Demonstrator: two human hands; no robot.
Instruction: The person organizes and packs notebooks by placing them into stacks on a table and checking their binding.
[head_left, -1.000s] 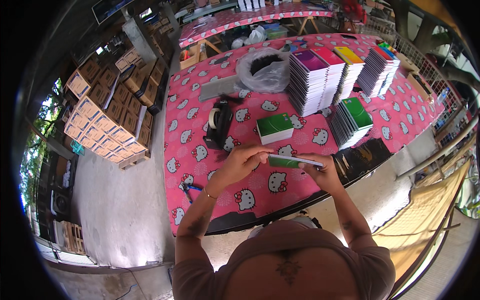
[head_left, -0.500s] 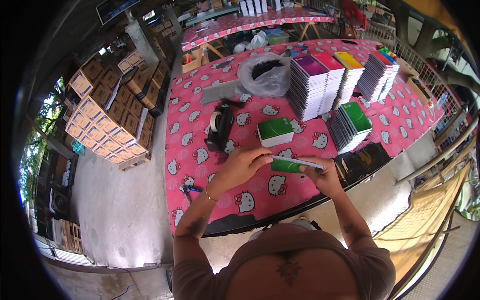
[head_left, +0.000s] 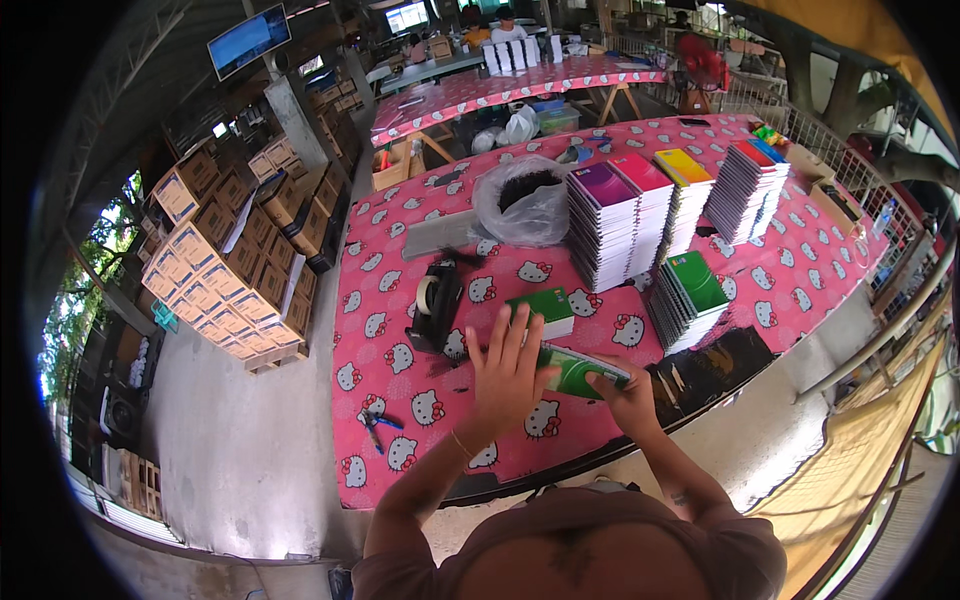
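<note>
My right hand (head_left: 630,395) grips a green notebook (head_left: 573,373) by its right end, the thumb lying on the cover. At the notebook's other end my left hand (head_left: 505,370) is open, fingers spread and pointing away from me. Its thumb is close to the cover; whether it touches, I cannot tell. Just beyond that hand lies a short stack of green notebooks (head_left: 545,303), partly hidden by the fingers. A taller, leaning stack of green spiral notebooks (head_left: 693,290) stands to the right. Left of my left hand is a black tape dispenser (head_left: 436,308).
Pliers (head_left: 380,422) with blue handles lie on the pink table (head_left: 380,330). Farther back stand a plastic bag (head_left: 520,205) of black material, purple and red notebooks (head_left: 615,220), yellow ones (head_left: 685,200) and a mixed stack (head_left: 745,190). Stacked cartons (head_left: 235,270) fill the left side.
My left hand has gone from pinched fingers at the notebook's left end to spread fingers. My right hand keeps its grip. The view has tilted upward, showing more of the background.
</note>
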